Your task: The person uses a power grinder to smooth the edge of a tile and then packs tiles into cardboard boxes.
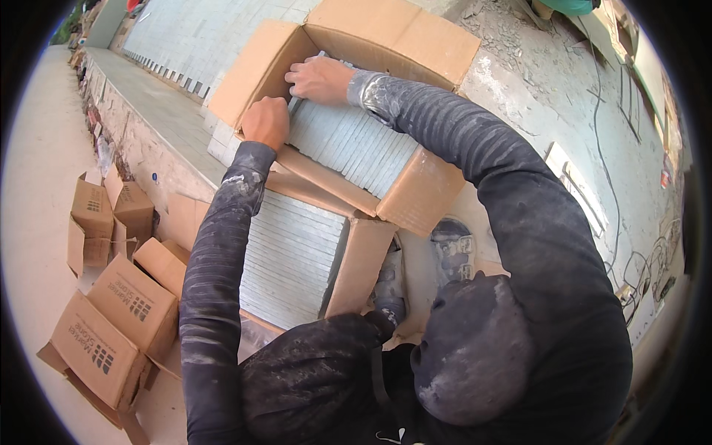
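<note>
Grey stone tiles point(348, 144) stand on edge in a tight row inside an open cardboard box point(426, 189). At the left end of that row, my right hand point(319, 80) curls its fingers over the top edge of the end tile. My left hand point(265, 122) is closed at the near corner of the same tile, beside the box's left wall; its fingertips are hidden down in the gap. Closer to me, a second open box point(362, 259) holds another row of grey tiles point(285, 256), partly covered by my left sleeve.
Several opened cardboard boxes point(122, 297) lie to the left below a raised ledge point(152, 133). A pale tiled surface point(215, 30) stretches beyond. Rubble point(504, 37) is at the far right, with loose cables point(641, 278) nearer. My shoes point(452, 248) are close to the boxes.
</note>
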